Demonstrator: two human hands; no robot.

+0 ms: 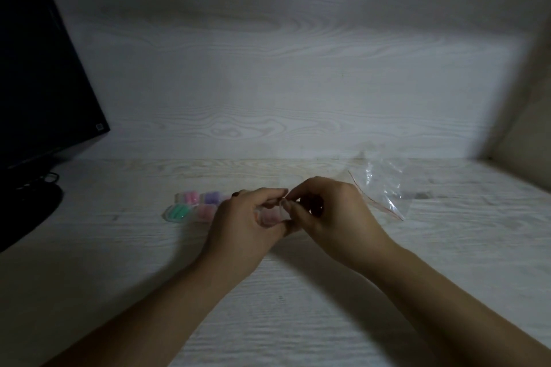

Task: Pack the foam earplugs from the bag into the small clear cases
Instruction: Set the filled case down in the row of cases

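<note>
Two bare forearms reach over a pale desk (pixel 298 322) with printed wood grain. The left hand (pixel 244 217) and right hand (pixel 331 211) meet around one small clear case (pixel 272 216) — glossy plastic, pinkish inside — with the fingers of both closed on it. Just left of the left hand lie four more cases (pixel 193 205): one green, two pink, one purple, all rounded. Right of the hands, farther back, a crinkled clear bag (pixel 387 191) with a red seal line lies flat. Far left stands a dark monitor (pixel 38 83).
</note>
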